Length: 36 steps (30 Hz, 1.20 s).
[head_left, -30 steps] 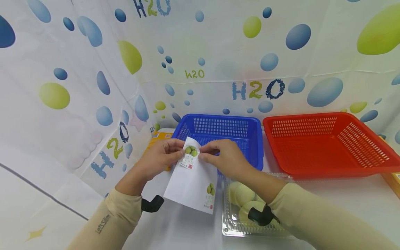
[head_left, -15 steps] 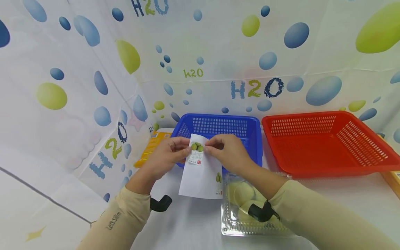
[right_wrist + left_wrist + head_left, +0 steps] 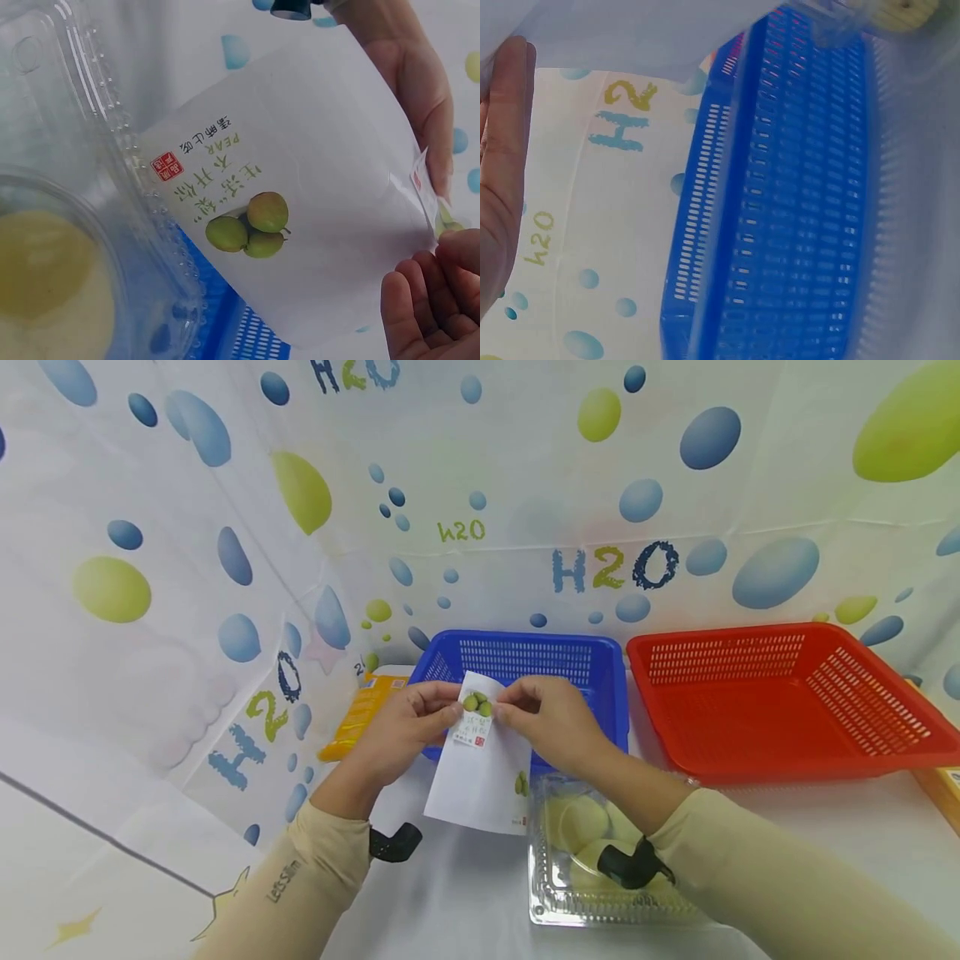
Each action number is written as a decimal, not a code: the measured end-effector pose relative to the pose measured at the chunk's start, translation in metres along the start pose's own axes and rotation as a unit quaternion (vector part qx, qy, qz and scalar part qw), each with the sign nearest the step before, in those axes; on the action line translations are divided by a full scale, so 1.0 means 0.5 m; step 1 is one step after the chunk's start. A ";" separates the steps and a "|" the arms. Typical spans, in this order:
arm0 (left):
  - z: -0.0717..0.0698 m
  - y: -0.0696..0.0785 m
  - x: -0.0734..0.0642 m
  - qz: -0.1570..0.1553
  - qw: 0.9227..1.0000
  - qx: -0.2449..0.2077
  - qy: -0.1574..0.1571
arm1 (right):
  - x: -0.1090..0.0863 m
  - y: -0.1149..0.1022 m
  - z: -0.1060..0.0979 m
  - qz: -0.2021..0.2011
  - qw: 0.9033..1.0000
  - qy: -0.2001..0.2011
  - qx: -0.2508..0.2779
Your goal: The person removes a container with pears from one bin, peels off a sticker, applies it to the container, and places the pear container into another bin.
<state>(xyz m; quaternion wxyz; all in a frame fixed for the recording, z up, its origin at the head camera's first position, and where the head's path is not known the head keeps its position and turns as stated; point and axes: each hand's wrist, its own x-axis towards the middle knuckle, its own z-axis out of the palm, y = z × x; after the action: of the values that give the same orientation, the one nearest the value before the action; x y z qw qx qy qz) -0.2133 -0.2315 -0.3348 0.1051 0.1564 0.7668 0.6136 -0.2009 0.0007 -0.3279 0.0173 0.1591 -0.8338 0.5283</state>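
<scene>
Before the blue basket (image 3: 536, 653), both hands (image 3: 405, 727) (image 3: 555, 722) tight on a sticker sheet (image 3: 480, 793) (upper print (image 3: 471, 727) unclear)

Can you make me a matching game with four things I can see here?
1. rightmost basket
2. white sheet
3. clear box
4. yellow packet

A. between the left hand and the right hand
B. left of the blue basket
C. red
D. has pale round things inside

Pairs: 1-C, 2-A, 3-D, 4-B

Beige sleeves (image 3: 333, 853), the left apparently lettered "Let's Slim", bear 2 black attachments (image 3: 394, 844).
</scene>
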 end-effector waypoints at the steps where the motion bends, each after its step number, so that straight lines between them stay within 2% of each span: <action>1: 0.001 0.003 0.003 0.003 1.000 -0.001 0.001 | 0.000 -0.002 -0.004 -0.003 1.000 0.001 0.001; 6: 0.010 0.014 0.017 0.014 1.000 -0.005 0.007 | 0.000 -0.005 -0.023 -0.012 1.000 0.012 0.009; 12: 0.030 0.019 0.029 0.011 1.000 -0.022 0.008 | -0.003 -0.004 -0.045 0.013 1.000 0.012 0.026; 19: 0.056 0.027 0.042 0.041 0.998 -0.057 0.001 | -0.009 -0.004 -0.067 0.025 0.998 0.016 0.051; 26: 0.076 0.042 0.051 0.082 0.992 -0.091 -0.006 | -0.014 -0.017 -0.091 0.017 0.997 0.037 0.062; 31: 0.088 0.032 0.060 0.068 0.991 -0.113 -0.007 | -0.013 -0.017 -0.099 0.035 0.997 0.037 0.064; 36: 0.099 0.015 0.069 0.046 0.992 -0.116 -0.015 | -0.013 -0.003 -0.100 0.059 0.997 0.034 0.042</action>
<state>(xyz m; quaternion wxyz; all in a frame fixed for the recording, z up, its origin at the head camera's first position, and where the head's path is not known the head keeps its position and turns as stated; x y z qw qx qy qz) -0.2270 -0.1724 -0.3378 0.1050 0.1875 0.6810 0.7000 -0.2014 0.0463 -0.3058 0.0080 0.0922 -0.8179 0.5679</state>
